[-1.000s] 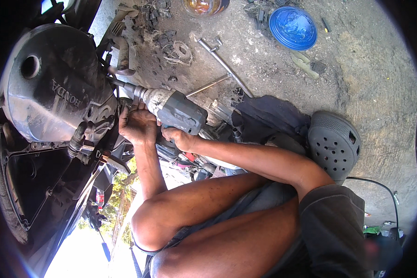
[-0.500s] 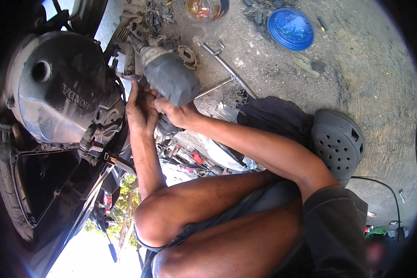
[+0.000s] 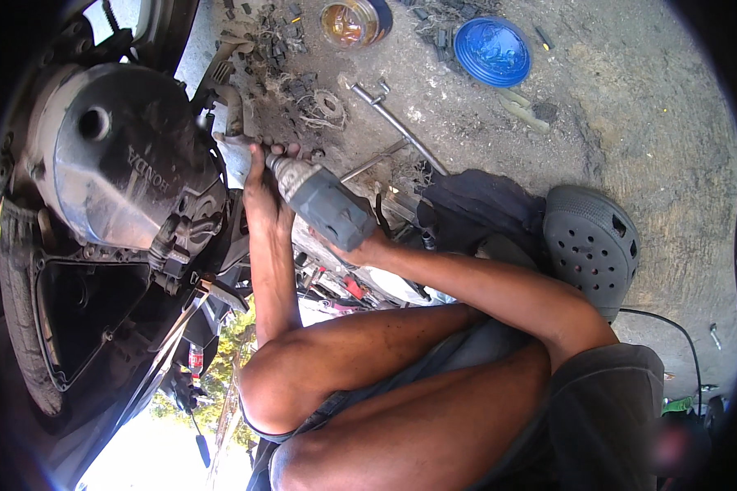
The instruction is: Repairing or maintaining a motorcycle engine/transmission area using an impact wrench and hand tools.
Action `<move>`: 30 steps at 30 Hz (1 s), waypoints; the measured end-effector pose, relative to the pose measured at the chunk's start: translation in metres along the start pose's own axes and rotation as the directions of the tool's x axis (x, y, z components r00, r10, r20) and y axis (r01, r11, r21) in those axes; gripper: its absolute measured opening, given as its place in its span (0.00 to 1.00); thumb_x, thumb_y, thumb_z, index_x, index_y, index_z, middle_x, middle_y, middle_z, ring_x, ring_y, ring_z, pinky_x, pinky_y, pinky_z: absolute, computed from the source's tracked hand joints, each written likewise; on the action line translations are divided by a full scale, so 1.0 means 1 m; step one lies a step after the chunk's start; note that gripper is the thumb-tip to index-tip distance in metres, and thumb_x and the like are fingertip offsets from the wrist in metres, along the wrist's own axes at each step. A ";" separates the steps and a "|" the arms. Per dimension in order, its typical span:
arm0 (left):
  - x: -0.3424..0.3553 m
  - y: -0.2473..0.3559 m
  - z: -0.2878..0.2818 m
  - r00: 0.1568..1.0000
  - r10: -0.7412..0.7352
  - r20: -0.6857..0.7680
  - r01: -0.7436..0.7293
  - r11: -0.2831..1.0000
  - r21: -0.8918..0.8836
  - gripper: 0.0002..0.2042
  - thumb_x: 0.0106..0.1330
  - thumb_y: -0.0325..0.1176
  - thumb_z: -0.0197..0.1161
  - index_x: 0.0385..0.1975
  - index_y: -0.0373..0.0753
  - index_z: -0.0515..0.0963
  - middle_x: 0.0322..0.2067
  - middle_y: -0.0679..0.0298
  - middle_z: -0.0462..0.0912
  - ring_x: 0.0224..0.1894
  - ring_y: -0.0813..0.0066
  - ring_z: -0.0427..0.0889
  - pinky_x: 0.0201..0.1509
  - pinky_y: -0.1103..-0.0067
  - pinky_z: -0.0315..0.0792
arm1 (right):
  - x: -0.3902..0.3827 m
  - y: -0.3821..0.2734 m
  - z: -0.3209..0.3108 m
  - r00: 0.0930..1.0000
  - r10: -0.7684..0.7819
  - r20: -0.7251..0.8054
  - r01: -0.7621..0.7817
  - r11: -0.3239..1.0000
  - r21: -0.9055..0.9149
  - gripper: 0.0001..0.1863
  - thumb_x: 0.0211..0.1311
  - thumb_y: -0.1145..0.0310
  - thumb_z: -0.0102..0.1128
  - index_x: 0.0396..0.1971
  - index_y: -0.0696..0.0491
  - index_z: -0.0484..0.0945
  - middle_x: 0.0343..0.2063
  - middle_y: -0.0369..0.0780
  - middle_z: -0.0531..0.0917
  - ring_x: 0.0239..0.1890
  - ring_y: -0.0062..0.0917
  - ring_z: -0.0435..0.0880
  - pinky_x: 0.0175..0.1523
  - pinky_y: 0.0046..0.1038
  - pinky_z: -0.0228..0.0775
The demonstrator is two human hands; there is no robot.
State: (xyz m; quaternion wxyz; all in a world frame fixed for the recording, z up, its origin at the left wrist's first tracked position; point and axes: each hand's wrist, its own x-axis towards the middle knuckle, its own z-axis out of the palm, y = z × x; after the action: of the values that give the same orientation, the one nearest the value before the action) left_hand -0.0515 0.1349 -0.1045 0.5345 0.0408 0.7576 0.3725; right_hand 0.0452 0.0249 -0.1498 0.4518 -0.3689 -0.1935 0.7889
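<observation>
A dark grey cordless impact driver points away from me to the upper left. My right hand is closed around its grip, which the tool body mostly hides. By the driver's nose, my left hand has its thumb raised and its fingers curled beside the tip; what lies in them, if anything, is hidden. Both hands are just right of a motorcycle's dark engine cover. A worn metal foot lever sticks out just beyond my left fingertips.
On the dirty concrete are a T-handle wrench, a ring-shaped part, a blue bowl of grease and a container of amber liquid. A dark cloth lies beside my grey clog. Assorted tools lie behind my forearms.
My right hand has drawn the driver back toward me, so its nose now sits by my left fingers instead of beyond them. The view has shifted slightly.
</observation>
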 end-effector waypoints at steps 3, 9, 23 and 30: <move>-0.013 0.009 -0.005 0.996 0.092 -0.020 -0.089 0.991 0.098 0.10 0.67 0.38 0.58 0.39 0.40 0.73 0.31 0.63 0.78 0.37 0.67 0.80 0.47 0.64 0.76 | -0.001 0.000 0.003 0.991 -0.136 -0.011 0.127 0.946 -0.299 0.15 0.44 0.69 0.63 0.37 0.51 0.76 0.33 0.39 0.80 0.34 0.34 0.80 0.41 0.35 0.73; -0.008 0.009 -0.010 0.984 0.147 -0.105 -0.126 0.974 0.188 0.10 0.68 0.37 0.56 0.40 0.36 0.73 0.32 0.60 0.79 0.37 0.65 0.81 0.46 0.67 0.76 | -0.003 -0.006 0.017 0.975 0.199 -0.098 -0.194 0.979 0.065 0.14 0.52 0.65 0.62 0.38 0.52 0.77 0.36 0.42 0.81 0.40 0.36 0.79 0.45 0.36 0.70; -0.009 0.018 -0.026 0.981 0.152 -0.118 -0.127 0.972 0.196 0.12 0.69 0.38 0.54 0.42 0.35 0.72 0.33 0.61 0.79 0.39 0.65 0.80 0.47 0.67 0.75 | -0.004 0.002 0.051 0.943 0.321 -0.084 -0.270 0.889 0.370 0.16 0.51 0.71 0.63 0.42 0.55 0.76 0.37 0.42 0.81 0.40 0.32 0.80 0.45 0.34 0.71; 0.001 0.014 -0.039 0.975 0.067 -0.210 -0.015 0.971 0.240 0.12 0.69 0.36 0.55 0.41 0.33 0.72 0.35 0.57 0.79 0.41 0.62 0.81 0.51 0.67 0.73 | -0.010 0.020 0.064 0.871 0.489 -0.036 -0.428 0.794 0.432 0.16 0.52 0.70 0.64 0.42 0.55 0.75 0.36 0.41 0.80 0.39 0.30 0.80 0.45 0.33 0.71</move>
State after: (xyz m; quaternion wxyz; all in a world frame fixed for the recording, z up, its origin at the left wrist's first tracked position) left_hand -0.0895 0.1245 -0.0909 0.4322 0.0792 0.8492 0.2928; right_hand -0.0113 0.0073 -0.1170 0.3266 -0.3581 0.1053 0.8683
